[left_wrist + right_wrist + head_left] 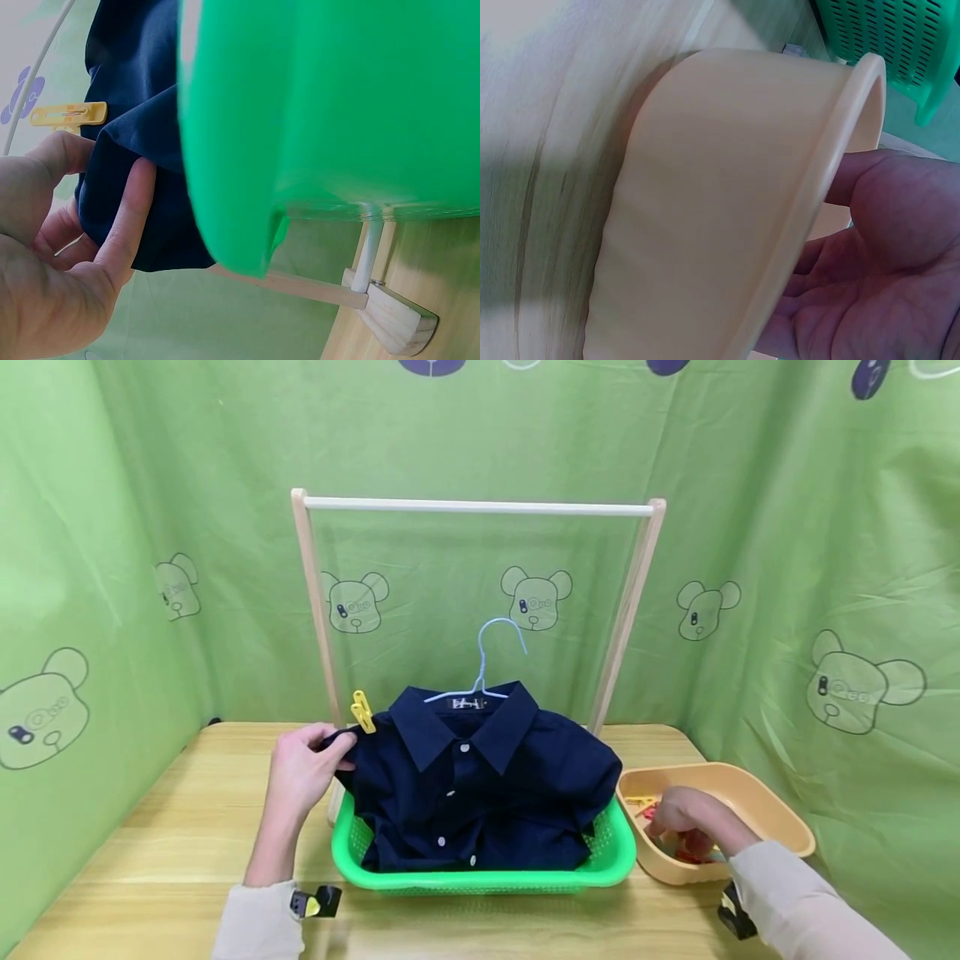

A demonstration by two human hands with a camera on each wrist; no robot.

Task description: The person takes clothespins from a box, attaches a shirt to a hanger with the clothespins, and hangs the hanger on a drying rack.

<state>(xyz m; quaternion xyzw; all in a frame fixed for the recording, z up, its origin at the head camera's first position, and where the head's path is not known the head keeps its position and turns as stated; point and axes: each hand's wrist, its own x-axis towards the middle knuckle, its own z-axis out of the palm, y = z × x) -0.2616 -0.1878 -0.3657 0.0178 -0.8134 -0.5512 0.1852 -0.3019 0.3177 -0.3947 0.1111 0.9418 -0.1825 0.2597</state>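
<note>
A navy button-up shirt lies bunched in a green plastic basket, its collar spread around a light blue wire hanger. My left hand grips the shirt's sleeve at the left, thumb and fingers on the cloth. Just above that grip, a yellow clothespin is clipped at the shoulder. On the right, my right hand reaches down into an orange tub among colored clothespins. The tub wall hides its fingertips in the right wrist view, and I cannot tell whether they hold a clothespin.
Behind the basket stands a wooden garment rack with a white crossbar. Its wooden foot shows below the basket in the left wrist view. Everything stands on a wood-grain table, with green printed curtains around it.
</note>
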